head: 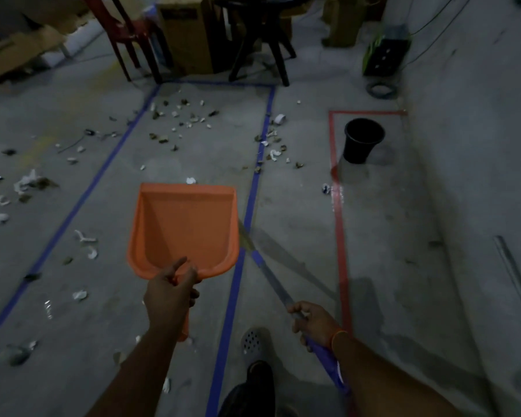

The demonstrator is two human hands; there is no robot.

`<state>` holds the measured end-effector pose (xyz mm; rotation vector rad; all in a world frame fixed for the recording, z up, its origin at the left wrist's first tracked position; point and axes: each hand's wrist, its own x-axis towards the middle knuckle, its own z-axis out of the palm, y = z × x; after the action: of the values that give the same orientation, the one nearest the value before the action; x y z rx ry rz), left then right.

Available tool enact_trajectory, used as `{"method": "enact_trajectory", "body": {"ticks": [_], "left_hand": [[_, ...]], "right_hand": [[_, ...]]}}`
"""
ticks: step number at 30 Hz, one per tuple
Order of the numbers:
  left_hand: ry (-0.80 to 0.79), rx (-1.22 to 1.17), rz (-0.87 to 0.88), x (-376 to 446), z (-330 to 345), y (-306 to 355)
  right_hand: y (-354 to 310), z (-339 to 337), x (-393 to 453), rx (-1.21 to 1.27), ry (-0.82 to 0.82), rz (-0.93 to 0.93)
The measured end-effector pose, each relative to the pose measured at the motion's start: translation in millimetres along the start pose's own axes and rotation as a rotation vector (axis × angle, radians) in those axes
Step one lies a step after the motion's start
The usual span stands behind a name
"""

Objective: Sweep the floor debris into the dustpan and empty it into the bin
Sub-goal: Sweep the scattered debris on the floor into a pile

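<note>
Above taped floor, left hand (170, 291) grips unlabelled dustpan (184, 227).

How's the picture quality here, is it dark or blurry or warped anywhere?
Head view: dim overall, corners darkest; the orange dustpan stands out brightest; far debris and the chairs look soft; wide-angle bending curves the blue tape lines; the black bin shows little detail.

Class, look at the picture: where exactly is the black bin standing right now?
In the head view, the black bin stands upright on the floor at upper right, inside the red tape outline, right of the blue tape rectangle and its scattered debris.
</note>
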<state>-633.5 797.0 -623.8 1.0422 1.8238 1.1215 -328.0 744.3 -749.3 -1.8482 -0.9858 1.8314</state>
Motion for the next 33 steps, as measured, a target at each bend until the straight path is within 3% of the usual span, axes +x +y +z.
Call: {"method": "enact_trajectory", "body": {"ticks": [8,18,26,33], "left_hand": [[-0.116,0.046,0.061,92,66,50],[-0.197,0.096,0.024,203,143,77],[-0.047,0.091,-0.037,312,226,98],[0.145,0.072,-0.103,384,260,114]], "right_hand": [[-73,-88,71,0.106,0.339,0.027],[-139,-185,185,0.154,0.536,0.085],[-202,-241,329,0.103,0.427,0.151],[-307,-248,433,-0.032,0.234,0.105]]}}
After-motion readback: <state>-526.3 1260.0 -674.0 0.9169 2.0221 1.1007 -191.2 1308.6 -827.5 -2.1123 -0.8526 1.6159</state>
